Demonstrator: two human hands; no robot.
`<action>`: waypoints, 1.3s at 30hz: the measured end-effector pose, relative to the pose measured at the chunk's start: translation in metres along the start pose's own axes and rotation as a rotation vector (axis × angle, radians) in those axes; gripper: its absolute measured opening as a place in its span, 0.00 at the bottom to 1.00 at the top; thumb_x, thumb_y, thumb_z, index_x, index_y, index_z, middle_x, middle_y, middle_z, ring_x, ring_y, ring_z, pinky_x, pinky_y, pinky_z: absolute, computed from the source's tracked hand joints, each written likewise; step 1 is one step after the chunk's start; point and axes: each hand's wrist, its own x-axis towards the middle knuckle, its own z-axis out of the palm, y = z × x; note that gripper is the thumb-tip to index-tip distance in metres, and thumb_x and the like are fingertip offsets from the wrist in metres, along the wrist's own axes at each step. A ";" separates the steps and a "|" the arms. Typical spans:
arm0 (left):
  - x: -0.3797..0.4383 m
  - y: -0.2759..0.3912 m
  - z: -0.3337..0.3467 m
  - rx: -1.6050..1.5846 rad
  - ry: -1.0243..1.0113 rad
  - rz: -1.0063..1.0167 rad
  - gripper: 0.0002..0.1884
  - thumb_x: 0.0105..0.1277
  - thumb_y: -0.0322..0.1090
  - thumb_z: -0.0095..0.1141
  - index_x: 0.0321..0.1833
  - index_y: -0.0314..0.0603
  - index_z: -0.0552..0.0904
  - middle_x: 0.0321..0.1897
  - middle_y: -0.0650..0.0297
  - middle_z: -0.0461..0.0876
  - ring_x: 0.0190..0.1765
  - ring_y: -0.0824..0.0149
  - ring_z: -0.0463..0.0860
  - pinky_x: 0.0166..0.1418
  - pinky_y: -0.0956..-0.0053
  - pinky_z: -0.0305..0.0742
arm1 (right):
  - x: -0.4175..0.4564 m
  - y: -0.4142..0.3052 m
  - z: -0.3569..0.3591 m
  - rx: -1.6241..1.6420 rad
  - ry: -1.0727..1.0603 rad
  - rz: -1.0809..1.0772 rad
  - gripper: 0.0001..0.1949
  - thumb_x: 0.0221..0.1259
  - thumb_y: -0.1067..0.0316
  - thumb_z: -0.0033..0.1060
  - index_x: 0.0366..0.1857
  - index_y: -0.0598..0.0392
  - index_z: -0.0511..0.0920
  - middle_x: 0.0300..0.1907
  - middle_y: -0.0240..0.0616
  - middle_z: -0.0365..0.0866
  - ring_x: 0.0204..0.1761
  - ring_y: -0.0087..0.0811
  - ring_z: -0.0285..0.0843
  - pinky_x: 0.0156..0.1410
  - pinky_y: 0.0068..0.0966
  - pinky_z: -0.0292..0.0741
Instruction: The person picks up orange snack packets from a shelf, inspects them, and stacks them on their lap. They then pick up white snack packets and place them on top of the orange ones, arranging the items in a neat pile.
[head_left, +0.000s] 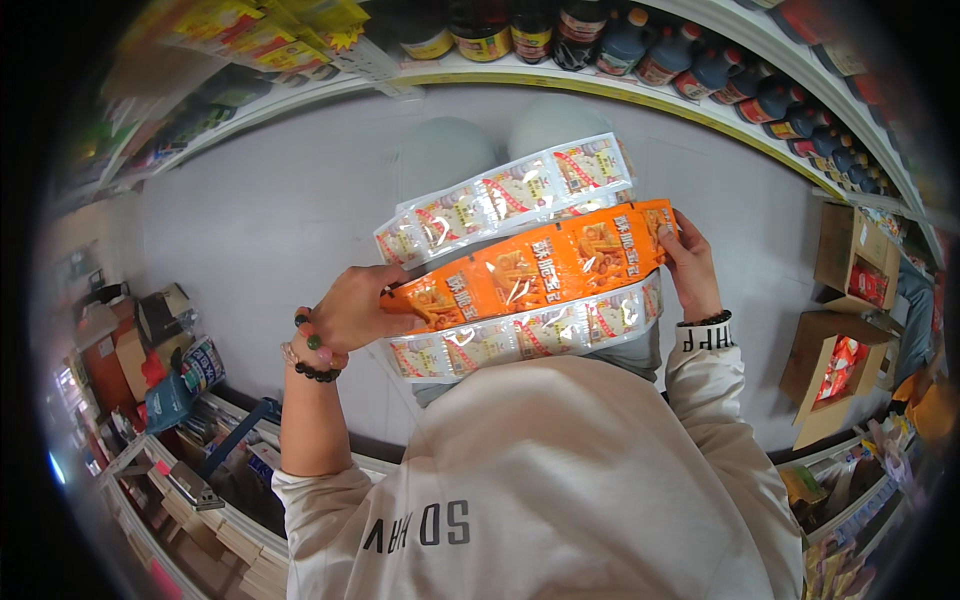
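Observation:
An orange strip of joined food sachets (523, 276), printed with writing and pictures, is stretched between my two hands. My left hand (365, 301) grips its left end, thumb and fingers on either side. At the strip's right end, my right hand (688, 259) pinches the edge, where a folded part shows. Beyond the orange strip lies a white-edged strip of sachets (504, 196) with red and yellow print, more of the same partly hidden beneath it. A similar white strip (517, 334) lies on the near side, close to my lap. What supports the strips is mostly covered.
Shelves with bottles of dark liquid (626, 46) curve along the far side. Two rounded pale forms (559, 124) sit just beyond the strips. Opened cardboard boxes (804, 356) holding red packets stand on the right. Bagged goods (201, 364) and shelving (187, 517) are at the left.

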 end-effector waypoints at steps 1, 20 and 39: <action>-0.002 -0.003 -0.001 0.008 -0.018 -0.010 0.21 0.43 0.39 0.66 0.37 0.31 0.77 0.30 0.50 0.79 0.36 0.54 0.79 0.39 0.68 0.73 | 0.000 0.001 -0.001 0.008 -0.007 0.011 0.26 0.57 0.68 0.59 0.59 0.66 0.64 0.42 0.38 0.77 0.39 0.23 0.76 0.44 0.18 0.75; -0.065 -0.038 -0.029 -0.588 -0.020 -0.049 0.11 0.57 0.34 0.61 0.30 0.32 0.76 0.21 0.64 0.77 0.26 0.78 0.72 0.31 0.81 0.69 | -0.026 -0.024 -0.020 0.048 0.194 -0.287 0.10 0.58 0.74 0.54 0.43 0.60 0.72 0.38 0.35 0.79 0.37 0.22 0.76 0.45 0.19 0.74; 0.035 0.042 0.047 0.151 0.326 0.244 0.20 0.52 0.42 0.62 0.44 0.36 0.78 0.35 0.52 0.80 0.39 0.52 0.79 0.43 0.65 0.74 | -0.065 -0.010 0.023 -0.873 -0.052 -0.626 0.20 0.55 0.69 0.57 0.53 0.58 0.69 0.55 0.45 0.67 0.42 0.31 0.74 0.43 0.23 0.73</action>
